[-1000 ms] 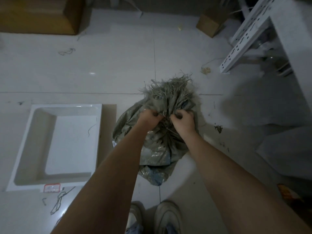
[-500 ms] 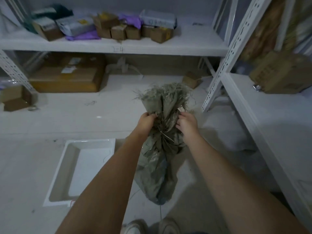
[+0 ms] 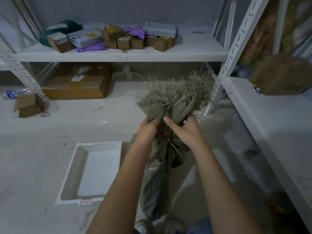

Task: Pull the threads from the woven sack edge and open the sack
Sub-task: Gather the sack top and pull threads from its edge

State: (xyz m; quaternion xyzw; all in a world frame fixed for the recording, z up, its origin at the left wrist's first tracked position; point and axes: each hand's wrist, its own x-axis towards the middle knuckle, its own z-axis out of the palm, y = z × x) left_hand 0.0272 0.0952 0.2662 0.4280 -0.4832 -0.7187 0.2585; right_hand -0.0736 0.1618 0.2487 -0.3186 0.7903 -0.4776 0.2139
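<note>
Head cam: I'm gripping the sack (image 3: 157,179) neck w/ left hand (image 3: 146,130) & right hand (image 3: 185,130), frayed threads (image 3: 177,97) loosening, mouth not opening yet.

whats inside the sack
Nothing inside shows. The sack is bunched shut at the neck, gripped by the left hand and right hand; only its frayed threads stick out above.

Left hand (image 3: 147,130): fingers curled closed, arm reaching forward | Right hand (image 3: 186,130): closed beside it, thumb extended, arm reaching forward
</note>
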